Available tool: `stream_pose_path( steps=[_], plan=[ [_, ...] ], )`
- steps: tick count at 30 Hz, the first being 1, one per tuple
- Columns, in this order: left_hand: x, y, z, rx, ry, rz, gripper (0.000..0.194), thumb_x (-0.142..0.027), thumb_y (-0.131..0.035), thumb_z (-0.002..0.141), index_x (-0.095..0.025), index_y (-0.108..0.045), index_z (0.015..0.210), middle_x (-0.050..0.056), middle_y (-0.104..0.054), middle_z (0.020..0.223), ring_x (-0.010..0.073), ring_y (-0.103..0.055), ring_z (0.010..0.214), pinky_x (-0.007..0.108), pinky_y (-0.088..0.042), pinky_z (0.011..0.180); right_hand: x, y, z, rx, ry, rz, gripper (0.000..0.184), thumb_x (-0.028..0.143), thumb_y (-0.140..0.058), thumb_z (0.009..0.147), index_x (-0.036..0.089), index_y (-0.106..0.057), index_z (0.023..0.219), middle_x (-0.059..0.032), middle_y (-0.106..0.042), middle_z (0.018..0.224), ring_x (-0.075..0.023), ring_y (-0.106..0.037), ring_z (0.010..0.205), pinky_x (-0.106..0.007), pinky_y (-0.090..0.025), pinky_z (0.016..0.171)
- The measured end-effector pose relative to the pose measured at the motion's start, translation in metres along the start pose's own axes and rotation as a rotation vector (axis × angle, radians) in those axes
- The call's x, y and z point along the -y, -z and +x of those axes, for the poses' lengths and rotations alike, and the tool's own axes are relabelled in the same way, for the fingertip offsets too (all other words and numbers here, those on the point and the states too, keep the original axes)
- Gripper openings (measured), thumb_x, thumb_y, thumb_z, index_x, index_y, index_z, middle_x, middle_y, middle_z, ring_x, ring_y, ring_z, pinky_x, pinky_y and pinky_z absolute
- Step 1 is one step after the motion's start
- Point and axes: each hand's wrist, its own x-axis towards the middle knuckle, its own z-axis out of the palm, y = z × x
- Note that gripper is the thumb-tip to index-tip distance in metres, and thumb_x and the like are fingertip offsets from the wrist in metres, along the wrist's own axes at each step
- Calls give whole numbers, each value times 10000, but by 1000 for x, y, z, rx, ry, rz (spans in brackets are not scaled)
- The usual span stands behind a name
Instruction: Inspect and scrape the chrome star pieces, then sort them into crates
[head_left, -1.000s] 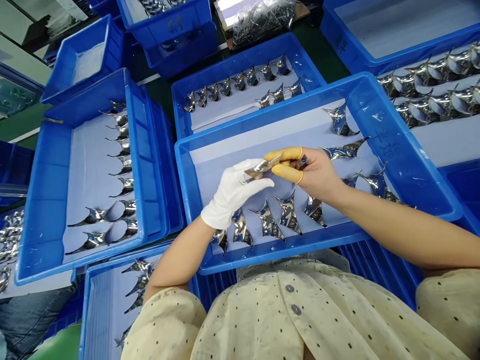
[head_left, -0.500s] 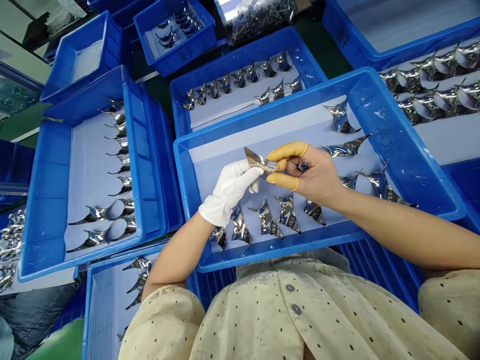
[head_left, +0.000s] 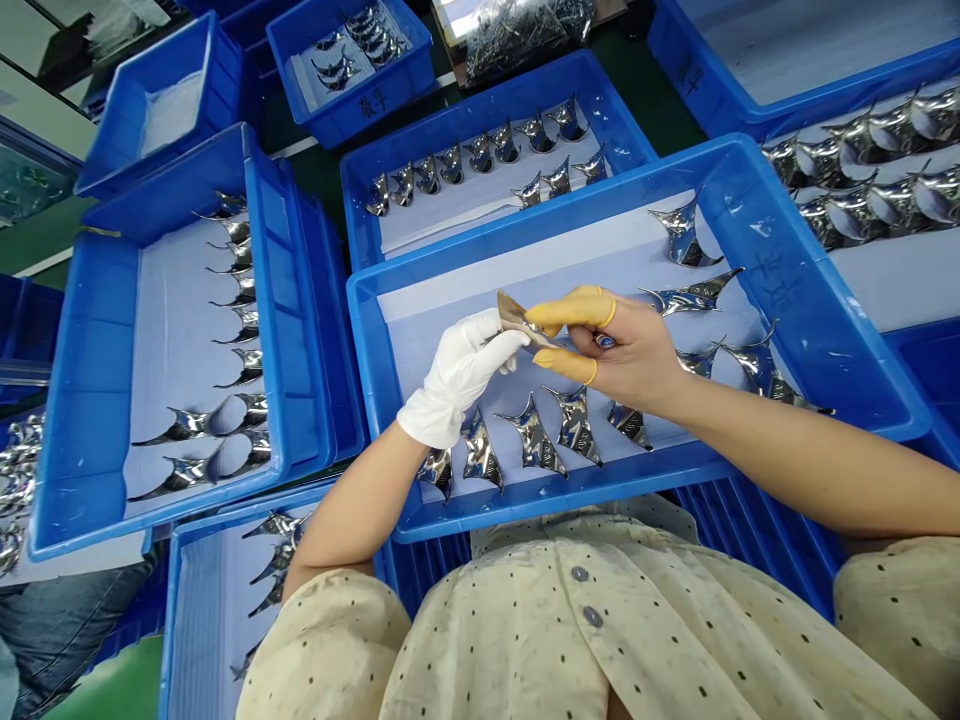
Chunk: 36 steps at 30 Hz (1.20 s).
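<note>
White-gloved left hand [head_left: 457,375] and yellow-cotted right hand [head_left: 619,345] gripped a chrome piece [head_left: 521,320] above a blue tray [head_left: 570,503] of similar pieces [head_left: 534,440].

This looked like a work room in a factory. Lots of blue plastic trays [head_left: 555,505] sat close together on the left, on the right and far off. Pale sheets [head_left: 172,340] lined the trays, and shiny metal pieces [head_left: 536,440] lay on them in neat rows. Far off, a clear bag [head_left: 517,40] held many more metal bits. The floor [head_left: 667,110] looked green, but only small bits showed. The left hand [head_left: 457,380] wore a white cloth glove [head_left: 435,420], and the right hand [head_left: 626,350] wore yellow finger covers [head_left: 570,310].
</note>
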Motion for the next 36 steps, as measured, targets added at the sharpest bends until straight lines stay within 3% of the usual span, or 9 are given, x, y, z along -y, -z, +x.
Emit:
stream_pose_path(
  steps=[4,9,12,15,18,21,25,30,36],
  plan=[
    [4,4,1,-45,-125,92,476,-675,-758,936,-206,-805,872,30,-698,789,138,-597,660,290,-518,651,-6,0,-2,-6,-66,102,543,355,-892,860,261,-699,1359,-5,-757,968,-69,-317,548,-268,-358,527],
    [4,9,1,-106,-242,231,484,-708,-744,945,-235,-846,937,45,-725,813,179,-637,736,335,-535,725,-5,0,0,-9,-35,78,368,383,-886,874,267,-772,1203,-16,-770,959,-78,-361,561,-278,-383,542],
    [2,6,-2,-70,-141,158,572,-767,-709,943,-212,-814,858,24,-657,655,148,-586,588,310,-503,615,0,1,4,-33,-103,100,288,509,-901,849,261,-813,966,-41,-756,910,-122,-466,628,-310,-432,573],
    [0,1,-5,6,57,43,804,-908,-454,979,-189,-809,911,17,-580,523,131,-505,433,295,-422,462,-1,4,11,-183,-259,278,354,527,-940,797,239,-801,947,-38,-734,909,-121,-495,653,-309,-448,583],
    [-4,-2,-8,39,167,-47,1068,-1006,-189,929,-152,-824,1018,86,-676,613,144,-533,415,311,-398,393,-9,8,19,-280,-401,473,440,504,-987,733,223,-770,992,19,-605,782,-78,-340,562,-282,-291,501],
    [-9,-3,-11,41,183,-108,1144,-1035,-138,892,-129,-828,989,125,-707,655,152,-564,427,315,-407,379,-19,10,24,-196,-539,591,496,527,-983,736,212,-725,1020,75,-459,694,-58,-200,515,-277,-166,481],
    [-10,0,-11,65,144,-107,1013,-1015,-319,911,-145,-831,996,108,-727,688,125,-501,413,300,-377,374,-23,9,25,-123,-621,593,505,577,-946,776,206,-690,1004,77,-463,695,-58,-217,508,-277,-176,463],
    [0,3,-8,110,84,165,538,-679,-934,764,-197,-827,977,26,-722,740,108,-499,534,265,-443,516,-12,9,19,-291,-346,277,406,577,-903,847,244,-731,1001,-15,-640,882,-106,-473,646,-290,-406,545],
    [13,4,-5,113,139,237,423,-551,-940,810,-227,-842,1062,-9,-644,657,129,-512,555,268,-453,548,1,11,15,-317,-231,21,355,584,-873,885,254,-762,955,-58,-712,985,-185,-626,860,-380,-592,793]
  ],
)
